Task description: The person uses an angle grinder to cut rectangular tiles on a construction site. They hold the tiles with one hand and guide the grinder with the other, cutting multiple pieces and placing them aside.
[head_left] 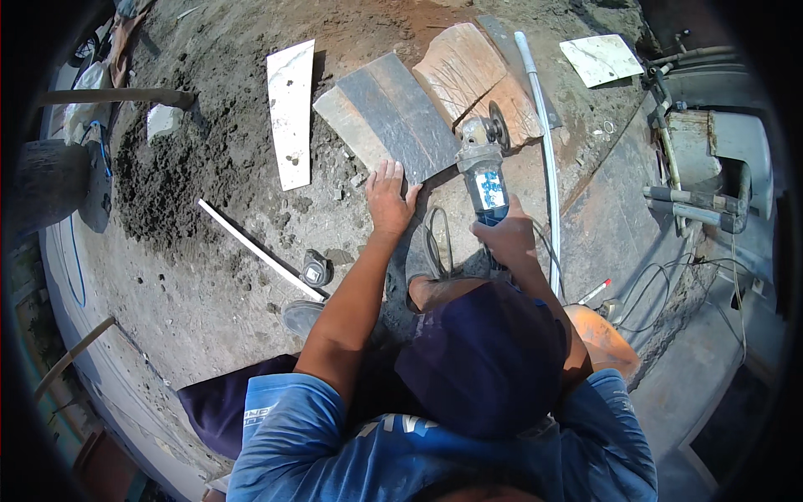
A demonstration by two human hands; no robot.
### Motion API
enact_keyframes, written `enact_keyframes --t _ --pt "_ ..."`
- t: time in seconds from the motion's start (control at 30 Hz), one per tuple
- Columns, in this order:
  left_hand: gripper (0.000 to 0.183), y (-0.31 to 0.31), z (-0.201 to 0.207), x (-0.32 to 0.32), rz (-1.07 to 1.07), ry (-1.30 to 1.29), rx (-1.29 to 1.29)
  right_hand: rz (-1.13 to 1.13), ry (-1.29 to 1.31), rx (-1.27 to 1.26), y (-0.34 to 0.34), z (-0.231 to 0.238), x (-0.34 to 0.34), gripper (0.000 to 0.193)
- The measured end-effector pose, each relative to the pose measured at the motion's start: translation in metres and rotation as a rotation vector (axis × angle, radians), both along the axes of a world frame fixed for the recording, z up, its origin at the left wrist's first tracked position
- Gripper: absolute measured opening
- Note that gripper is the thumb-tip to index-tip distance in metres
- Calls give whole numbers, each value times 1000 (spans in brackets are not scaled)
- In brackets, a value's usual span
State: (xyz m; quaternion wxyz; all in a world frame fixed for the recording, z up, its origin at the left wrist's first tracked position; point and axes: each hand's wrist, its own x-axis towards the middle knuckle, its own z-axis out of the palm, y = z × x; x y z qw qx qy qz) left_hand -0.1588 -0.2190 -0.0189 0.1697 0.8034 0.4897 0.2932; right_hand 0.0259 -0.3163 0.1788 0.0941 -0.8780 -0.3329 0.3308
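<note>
Angle grinder (485,180) held just right of the striped slab (386,109)

Nearest the person, one tape measure (316,271) and one white strip (261,250) lie short of the slab, to its left; one red-capped marker (595,291) lies short of it, to its right. The right hand (508,238) has its fingers clamped around the single grinder, whose long axis runs away from the person, disc (499,127) at the far end. The left hand (391,199) rests on the slab's near edge, fingers close together, thumb apart. One white pipe (542,142) lies right of the slab. Reddish stone (456,71) sits just right of the slab's far part; whether the disc touches it, one cannot tell. Two flat white pieces lie left (288,113) and far right (602,60) of the slab. Well left stands one dark drum-like container (46,184), its contents out of sight.
</note>
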Motion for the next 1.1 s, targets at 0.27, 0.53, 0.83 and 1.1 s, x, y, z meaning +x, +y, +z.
enact_keyframes --t 0.27,0.53,0.83,1.1 --pt "60 3 1 -7 -57 -7 -5 111 -248 133 54 -19 33 66" --pt "59 3 3 -9 -67 23 6 209 -316 22 48 -60 33 85" --pt "58 10 7 2 -91 28 70 213 -386 182 64 -32 51 76" --pt "56 10 12 24 -61 -12 75 305 -468 126 83 -36 62 75"
